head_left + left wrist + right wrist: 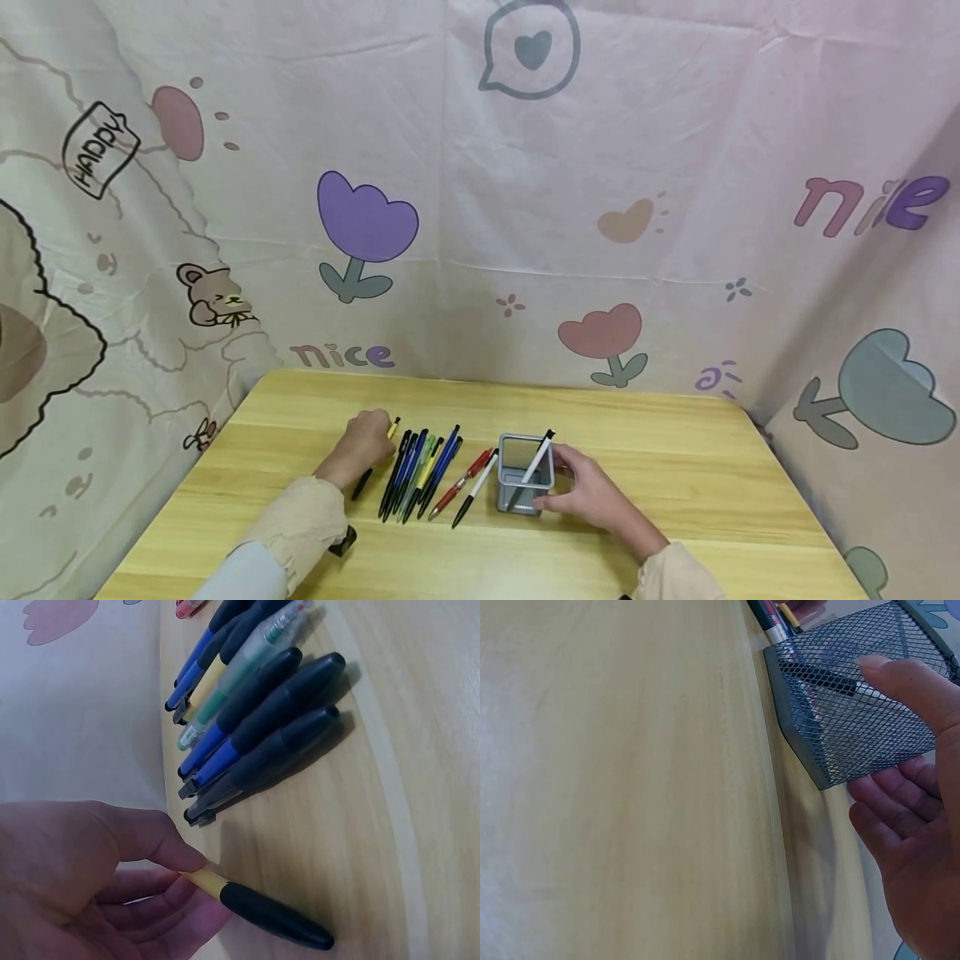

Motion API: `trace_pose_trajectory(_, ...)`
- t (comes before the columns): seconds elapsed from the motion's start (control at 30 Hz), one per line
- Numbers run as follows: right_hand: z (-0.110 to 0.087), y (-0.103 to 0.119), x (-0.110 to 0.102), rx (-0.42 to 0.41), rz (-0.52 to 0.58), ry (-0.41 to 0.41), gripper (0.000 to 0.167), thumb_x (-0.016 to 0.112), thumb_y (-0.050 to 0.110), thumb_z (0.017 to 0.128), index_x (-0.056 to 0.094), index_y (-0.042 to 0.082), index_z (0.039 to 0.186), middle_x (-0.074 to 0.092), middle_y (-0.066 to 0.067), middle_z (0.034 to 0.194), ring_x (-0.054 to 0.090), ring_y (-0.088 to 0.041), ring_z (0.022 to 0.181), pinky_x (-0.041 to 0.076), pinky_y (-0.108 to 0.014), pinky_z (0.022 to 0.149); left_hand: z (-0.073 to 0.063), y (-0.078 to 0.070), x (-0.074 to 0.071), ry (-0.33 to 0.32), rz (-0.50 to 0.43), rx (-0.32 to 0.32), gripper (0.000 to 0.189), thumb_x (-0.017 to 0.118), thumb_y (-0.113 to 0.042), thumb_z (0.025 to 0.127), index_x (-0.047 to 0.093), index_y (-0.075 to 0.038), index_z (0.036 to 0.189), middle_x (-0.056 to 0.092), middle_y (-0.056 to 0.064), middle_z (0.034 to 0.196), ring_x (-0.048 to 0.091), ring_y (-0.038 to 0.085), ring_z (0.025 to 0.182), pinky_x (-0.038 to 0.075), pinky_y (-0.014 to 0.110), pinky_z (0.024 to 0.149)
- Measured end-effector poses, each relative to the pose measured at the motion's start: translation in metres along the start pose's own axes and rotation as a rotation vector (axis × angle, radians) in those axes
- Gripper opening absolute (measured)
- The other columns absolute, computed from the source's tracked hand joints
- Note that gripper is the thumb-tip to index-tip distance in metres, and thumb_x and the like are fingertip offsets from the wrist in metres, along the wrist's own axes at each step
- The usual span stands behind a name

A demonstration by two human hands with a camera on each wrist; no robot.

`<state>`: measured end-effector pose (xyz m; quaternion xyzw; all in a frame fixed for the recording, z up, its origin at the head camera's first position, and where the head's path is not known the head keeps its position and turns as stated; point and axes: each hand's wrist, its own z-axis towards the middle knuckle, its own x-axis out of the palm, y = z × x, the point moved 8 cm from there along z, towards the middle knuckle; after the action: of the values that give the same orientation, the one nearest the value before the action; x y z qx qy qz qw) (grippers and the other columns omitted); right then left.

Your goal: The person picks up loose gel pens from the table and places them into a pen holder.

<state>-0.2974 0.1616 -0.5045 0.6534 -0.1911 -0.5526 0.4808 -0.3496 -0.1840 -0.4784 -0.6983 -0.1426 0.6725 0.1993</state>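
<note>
My left hand (365,446) is at the left end of a row of pens and pinches a yellow pen (277,915) with a black grip between thumb and fingers. The pen lies close over the table, its black tip end pointing toward the near side. On the right, my right hand (592,492) holds a grey metal mesh pen holder (513,502) by its right side, thumb in front and fingers behind. One white pen (537,461) with a black grip leans inside the holder, its black top above the rim.
Between the hands lie several blue and black pens (408,479), a green clear pen (244,675), a red pen (461,485) and another white pen (477,486). A small black object (343,542) is by the left sleeve. Patterned cloth (487,208) hangs behind the wooden table (675,533).
</note>
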Motion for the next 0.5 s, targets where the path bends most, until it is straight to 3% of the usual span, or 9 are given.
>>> trace_pose_trajectory(0.2, 0.000, 0.000, 0.001, 0.002, -0.005, 0.000, 0.086, 0.094, 0.025, 0.074, 0.053, 0.000, 0.145, 0.069, -0.006, 0.126, 0.066, -0.026, 0.121, 0.052, -0.047, 0.112, 0.000, -0.007, -0.005, -0.042, 0.003, 0.011, 0.032, 0.066, 0.007, 0.079, 0.047, -0.011, 0.062, 0.039, -0.001, 0.059, 0.039, 0.014, 0.053, 0.033, 0.023, 0.049)
trace_pose_trajectory(0.4, 0.000, 0.000, 0.000, 0.011, -0.001, 0.000, 0.086, 0.094, 0.025, 0.073, 0.053, 0.001, 0.145, 0.069, -0.007, 0.126, 0.065, -0.027, 0.122, 0.052, -0.046, 0.112, -0.003, -0.025, -0.010, -0.089, 0.005, 0.051, 0.007, 0.075, -0.001, 0.086, 0.069, -0.001, 0.083, 0.066, 0.007, 0.073, 0.051, 0.013, 0.060, 0.044, 0.026, 0.054)
trace_pose_trajectory(0.5, 0.000, 0.000, 0.000, 0.016, 0.004, 0.002, 0.086, 0.094, 0.025, 0.073, 0.052, 0.001, 0.145, 0.068, -0.007, 0.127, 0.065, -0.027, 0.122, 0.052, -0.047, 0.112, -0.005, -0.035, -0.011, -0.108, -0.004, 0.068, 0.009, 0.075, -0.003, 0.088, 0.073, 0.001, 0.096, 0.070, 0.009, 0.081, 0.052, 0.013, 0.062, 0.046, 0.027, 0.057)
